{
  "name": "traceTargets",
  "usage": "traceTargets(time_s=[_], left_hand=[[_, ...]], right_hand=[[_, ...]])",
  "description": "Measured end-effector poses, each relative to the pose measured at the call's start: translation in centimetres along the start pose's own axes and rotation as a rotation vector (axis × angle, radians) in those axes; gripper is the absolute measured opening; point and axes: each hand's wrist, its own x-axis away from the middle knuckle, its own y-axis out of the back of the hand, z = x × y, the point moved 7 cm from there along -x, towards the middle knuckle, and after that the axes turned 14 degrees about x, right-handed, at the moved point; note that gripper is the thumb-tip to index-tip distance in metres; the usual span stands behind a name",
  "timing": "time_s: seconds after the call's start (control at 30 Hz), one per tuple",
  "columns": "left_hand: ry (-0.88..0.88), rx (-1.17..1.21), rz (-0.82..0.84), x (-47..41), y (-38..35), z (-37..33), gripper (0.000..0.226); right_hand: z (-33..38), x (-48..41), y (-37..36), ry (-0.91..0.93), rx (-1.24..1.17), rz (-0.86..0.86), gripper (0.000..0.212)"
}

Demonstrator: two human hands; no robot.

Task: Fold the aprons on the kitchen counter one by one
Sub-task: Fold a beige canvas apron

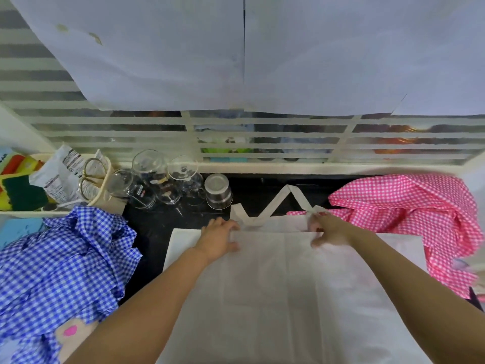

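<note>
A white apron (288,290) lies spread flat on the dark counter (154,227), filling the view from the centre down to 6 o'clock. Its neck strap (288,195) zigzags out past the top edge towards 12 o'clock. The left hand (219,239) sits at the left corner of the bib, fingers bent over the edge and thumb tucked beneath, pinching the cloth. The right hand (329,231) grips the right corner where the strap joins, fingers curled close round the fabric and thumb pressed on the cloth below

At 8 o'clock a blue checked apron (60,264) lies crumpled in a heap. At 3 o'clock a pink checked apron (409,206) is bunched up, its edge lying on the white one's right side. At 10 o'clock clear glasses (149,164) stand beside an upturned steel tumbler (218,191). Further towards 9 o'clock a tray holds gold-handled scissors (93,179) and a crumpled white packet (61,177); its black print and barcode are too small to read
</note>
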Motion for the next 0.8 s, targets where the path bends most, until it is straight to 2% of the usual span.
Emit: traceTargets(time_s=[0.07, 0.2, 0.37, 0.53, 0.73, 0.8], left_hand=[[0.021, -0.001, 0.003, -0.8, 0.0, -0.3, 0.05], [0.0, -0.016, 0.013, -1.8, -0.3, -0.7, 0.047], [-0.021, -0.032, 0.042, -2.6, -0.1, -0.6, 0.035], [-0.019, 0.005, -0.008, -3.4, 1.1, 0.4, 0.026], [0.008, 0.02, -0.128, -4.1, 1.6, 0.4, 0.024], [-0.008, -0.014, -0.126, -4.1, 1.4, -0.4, 0.033]], right_hand=[[0.0, -0.2, 0.6, 0.052, -0.077, -0.048, 0.011], [0.3, -0.8, 1.5, 0.078, -0.072, -0.109, 0.008], [0.7, -1.6, 1.7, 0.059, 0.013, -0.17, 0.015], [1.1, -2.3, 1.9, 0.052, 0.029, -0.208, 0.011], [1.7, -3.5, 2.9, 0.016, 0.158, -0.237, 0.017], [1.9, -3.9, 3.1, 0.014, 0.168, -0.24, 0.018]])
